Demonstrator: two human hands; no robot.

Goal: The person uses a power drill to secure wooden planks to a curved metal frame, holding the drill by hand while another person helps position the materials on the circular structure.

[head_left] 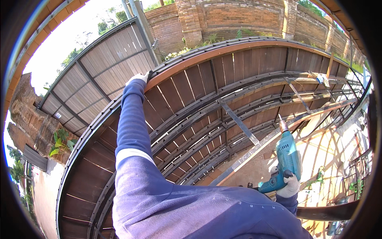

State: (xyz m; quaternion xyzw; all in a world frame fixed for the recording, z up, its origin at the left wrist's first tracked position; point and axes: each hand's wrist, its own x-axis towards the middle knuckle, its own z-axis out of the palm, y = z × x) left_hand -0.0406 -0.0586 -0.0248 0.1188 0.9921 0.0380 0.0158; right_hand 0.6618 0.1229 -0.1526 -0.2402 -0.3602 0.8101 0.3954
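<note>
My left arm, in a blue sleeve, reaches forward to the top edge of a long slatted panel (pixel 195 85). There my left hand (pixel 138 78), in a white glove with dark fingers, is closed over the panel's reddish-brown top rail (pixel 238 45). On the right side my right hand (pixel 289 186), also gloved, is wrapped round the grip of a teal power drill (pixel 287 153). The drill's tip points away from me, toward a long metal bar (pixel 254 149), and looks apart from it. My sleeve hides part of the panel.
Dark metal rails (pixel 199 113) run along the panel, joined by short struts (pixel 238 122). Beyond stand a grey slatted gate (pixel 99 71) and a brick wall (pixel 242 22). A cloth-like item (pixel 323 79) hangs at the far right. Metal framing (pixel 352 167) lies at the lower right.
</note>
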